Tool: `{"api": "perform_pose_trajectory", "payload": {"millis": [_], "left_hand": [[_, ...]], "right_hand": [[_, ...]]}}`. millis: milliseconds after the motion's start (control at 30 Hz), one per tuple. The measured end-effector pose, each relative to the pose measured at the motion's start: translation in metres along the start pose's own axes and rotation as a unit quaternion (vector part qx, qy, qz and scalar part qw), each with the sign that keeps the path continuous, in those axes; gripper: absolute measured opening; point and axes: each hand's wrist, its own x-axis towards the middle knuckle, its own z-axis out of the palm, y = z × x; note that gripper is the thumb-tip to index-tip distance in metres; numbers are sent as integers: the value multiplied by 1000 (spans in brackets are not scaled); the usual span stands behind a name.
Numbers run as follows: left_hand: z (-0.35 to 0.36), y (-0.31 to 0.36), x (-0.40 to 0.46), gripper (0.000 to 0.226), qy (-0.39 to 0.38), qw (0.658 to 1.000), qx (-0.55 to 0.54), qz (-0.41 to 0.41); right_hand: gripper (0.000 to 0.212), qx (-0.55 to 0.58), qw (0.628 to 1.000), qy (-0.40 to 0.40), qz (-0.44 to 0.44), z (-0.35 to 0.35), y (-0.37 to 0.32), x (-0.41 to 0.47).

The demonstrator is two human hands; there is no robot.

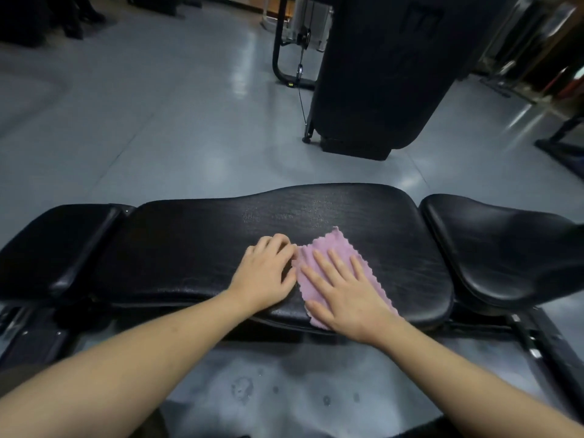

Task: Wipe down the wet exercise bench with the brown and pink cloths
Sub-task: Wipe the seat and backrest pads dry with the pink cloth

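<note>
The right hand (344,292) presses the pink cloth (328,248) flat under straight fingers on the bench (202,248), mid-wipe. The left hand (265,273) curls beside it; what it holds is hidden. Wet sheen beyond the fingertips likely needs the next stroke.

Gym: padded bench (284,216), cable machine (294,42), grey rubber floor (158,121).

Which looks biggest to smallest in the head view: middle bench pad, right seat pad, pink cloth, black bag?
1. Middle bench pad
2. Black bag, though it stands farther off
3. Right seat pad, partly cut off by the frame edge
4. Pink cloth, partly under the right hand
</note>
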Motion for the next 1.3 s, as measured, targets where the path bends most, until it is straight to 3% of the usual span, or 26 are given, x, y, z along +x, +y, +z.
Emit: {"api": "perform_pose_trajectory", "payload": {"millis": [100, 267, 500, 933, 1167, 1300], "left_hand": [[-15, -34, -2, 35, -24, 999, -24, 13], [-33, -110, -32, 55, -38, 994, 27, -97], [-51, -171, -70, 51, -34, 975, 28, -216], [-39, -178, -76, 58, 8, 978, 43, -204], [-40, -177, -75, 60, 0, 977, 43, -207], [-42, -176, -74, 52, -4, 977, 42, -210]], "right_hand": [[75, -5, 1000, 6, 0, 1, 3, -2], [78, -22, 1000, -20, 4, -1, 5, 10], [81, -14, 999, -32, 18, -10, 10, 60], [70, -23, 998, -30, 58, -30, 21, 203], [71, -26, 997, -35, 64, -26, 9, 196], [73, -32, 998, -49, 21, -23, -16, 166]]}}
